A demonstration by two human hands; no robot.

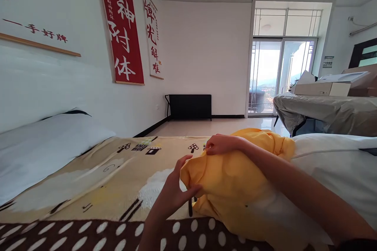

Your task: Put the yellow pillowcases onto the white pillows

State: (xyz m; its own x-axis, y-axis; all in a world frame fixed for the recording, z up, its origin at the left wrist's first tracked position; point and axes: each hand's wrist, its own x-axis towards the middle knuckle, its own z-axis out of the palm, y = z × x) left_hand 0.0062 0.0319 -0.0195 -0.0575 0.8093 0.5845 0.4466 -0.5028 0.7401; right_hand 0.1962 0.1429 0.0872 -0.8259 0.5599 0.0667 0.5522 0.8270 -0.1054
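**Bed (88,180) spread with a patterned blanket (123,194)**

The blanket is beige with dark printed motifs and a brown, white-dotted band. A yellow cloth (235,182) lies bunched on it. Well left of that cloth is a white pillow (50,147); just right of it, white bedding (332,164).

The left forearm (153,221) rises steeply over the bed (97,184); the left hand (172,190) has thumb and index finger parted in a wide curve; the right forearm (294,188) slants inward, bare; the right hand (222,143) sits nearer the bed's far edge, back upward, fingers curled in.
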